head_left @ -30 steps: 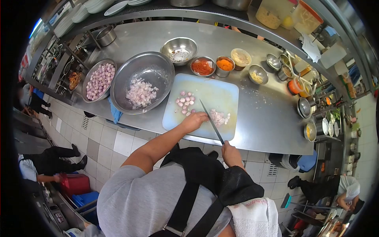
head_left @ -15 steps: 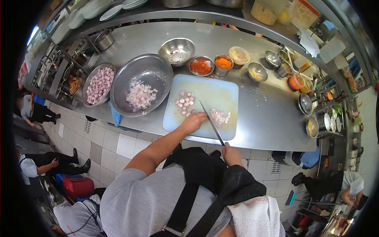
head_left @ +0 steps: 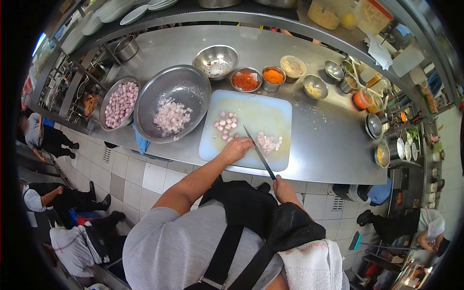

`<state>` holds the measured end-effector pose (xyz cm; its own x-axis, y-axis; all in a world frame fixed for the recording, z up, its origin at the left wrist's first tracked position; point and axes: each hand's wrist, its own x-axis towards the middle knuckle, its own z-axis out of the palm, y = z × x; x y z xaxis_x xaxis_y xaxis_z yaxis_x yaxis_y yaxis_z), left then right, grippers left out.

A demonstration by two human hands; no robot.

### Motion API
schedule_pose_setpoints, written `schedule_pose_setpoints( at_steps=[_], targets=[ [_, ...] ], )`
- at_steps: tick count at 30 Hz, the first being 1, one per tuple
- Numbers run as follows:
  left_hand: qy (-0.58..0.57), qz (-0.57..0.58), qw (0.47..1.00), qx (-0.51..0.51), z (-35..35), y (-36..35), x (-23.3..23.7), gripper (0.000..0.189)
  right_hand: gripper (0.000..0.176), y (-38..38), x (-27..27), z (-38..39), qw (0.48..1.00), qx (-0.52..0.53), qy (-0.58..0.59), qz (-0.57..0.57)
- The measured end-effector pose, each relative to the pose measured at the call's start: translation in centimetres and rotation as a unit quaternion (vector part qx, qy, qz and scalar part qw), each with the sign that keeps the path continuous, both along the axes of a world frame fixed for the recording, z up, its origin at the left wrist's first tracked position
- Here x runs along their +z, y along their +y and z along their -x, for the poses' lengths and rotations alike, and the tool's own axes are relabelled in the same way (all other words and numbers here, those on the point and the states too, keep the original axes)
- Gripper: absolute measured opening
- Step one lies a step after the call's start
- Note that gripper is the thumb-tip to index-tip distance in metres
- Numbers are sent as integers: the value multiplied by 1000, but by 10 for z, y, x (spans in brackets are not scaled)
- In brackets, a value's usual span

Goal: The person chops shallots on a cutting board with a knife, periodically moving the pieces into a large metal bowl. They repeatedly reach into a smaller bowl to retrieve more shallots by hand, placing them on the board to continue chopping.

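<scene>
My right hand (head_left: 285, 189) is wrapped round the handle of a long kitchen knife (head_left: 261, 155), its blade slanting up and left over a white cutting board (head_left: 263, 104). My left hand (head_left: 237, 149) is closed at the left side of the blade, fingers bunched on a shallot that they mostly hide. Whole peeled shallots (head_left: 225, 123) lie just above that hand on the board. To the blade's right sits a small heap of cut shallots (head_left: 267, 143). A large steel bowl (head_left: 193, 82) left of the board holds more chopped shallots (head_left: 171, 117).
A bowl of whole shallots (head_left: 122, 105) stands at the far left. Behind the board are a steel bowl (head_left: 216, 60), a bowl of red strips (head_left: 245, 81), an orange-filled container (head_left: 273, 77) and a small bowl (head_left: 315, 89). An overhead shelf (head_left: 232, 18) spans the back. Other people stand at both sides.
My hands and the knife stay almost in place. At the lower left, a person in a light top has shifted left, and the people above have changed posture slightly.
</scene>
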<state>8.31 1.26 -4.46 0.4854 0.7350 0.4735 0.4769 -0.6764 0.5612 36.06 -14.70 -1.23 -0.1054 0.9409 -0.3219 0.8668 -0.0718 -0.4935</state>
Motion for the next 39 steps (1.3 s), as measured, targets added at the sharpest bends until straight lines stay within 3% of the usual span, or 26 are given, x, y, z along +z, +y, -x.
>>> schedule_pose_setpoints(
  at_steps=[8, 16, 23, 27, 31, 39],
  targets=[
    [-36, -9, 999, 20, 2, -4, -5, 14, 26, 0, 19, 7, 1000, -1, 9, -2],
    [-33, -23, 999, 6, 5, 0, -11, 17, 28, -7, 68, 6, 997, 8, -68, 39],
    [-31, -24, 999, 7, 4, 0, -12, 16, 28, 2, 27, 4, 999, 5, -38, 9],
    [-35, -18, 999, 8, 6, 1, -14, 16, 27, -2, 63, 10, 997, 8, -67, 32],
    [-28, -25, 999, 12, 5, 0, -15, 14, 25, -10, 66, 3, 998, 5, -60, 17],
    [-35, -18, 999, 12, 4, -5, -13, 13, 26, -1, 24, 6, 1000, 15, -25, -7]
  ],
)
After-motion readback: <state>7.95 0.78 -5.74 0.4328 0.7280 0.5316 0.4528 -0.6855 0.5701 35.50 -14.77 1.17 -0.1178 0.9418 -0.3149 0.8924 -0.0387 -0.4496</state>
